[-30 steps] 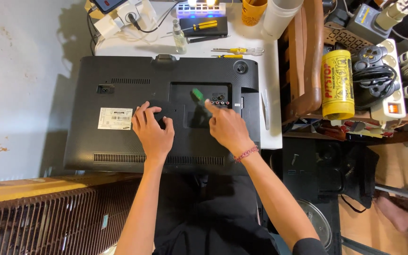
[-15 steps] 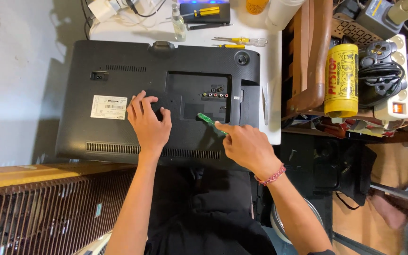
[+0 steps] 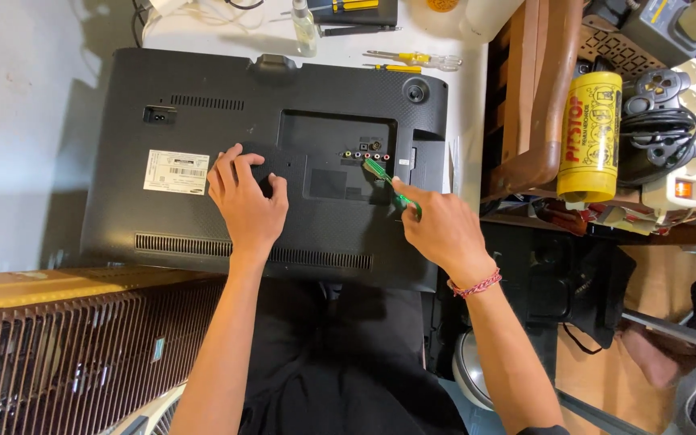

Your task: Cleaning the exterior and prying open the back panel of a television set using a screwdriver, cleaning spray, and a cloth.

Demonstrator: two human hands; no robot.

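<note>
A black monitor (image 3: 203, 113) lies face down on the white counter (image 3: 469, 89), its back panel up. The left hand (image 3: 245, 201) rests flat on the middle of that panel, fingers (image 3: 227, 165) spread open and holding nothing, just right of the monitor's white label (image 3: 176, 171). The right hand (image 3: 438, 225) sits at the monitor's right edge, fingers closed around a green-handled screwdriver (image 3: 382, 174); its handle runs up out of the fist toward the monitor's row of ports (image 3: 366, 155), the tip too small to make out
</note>
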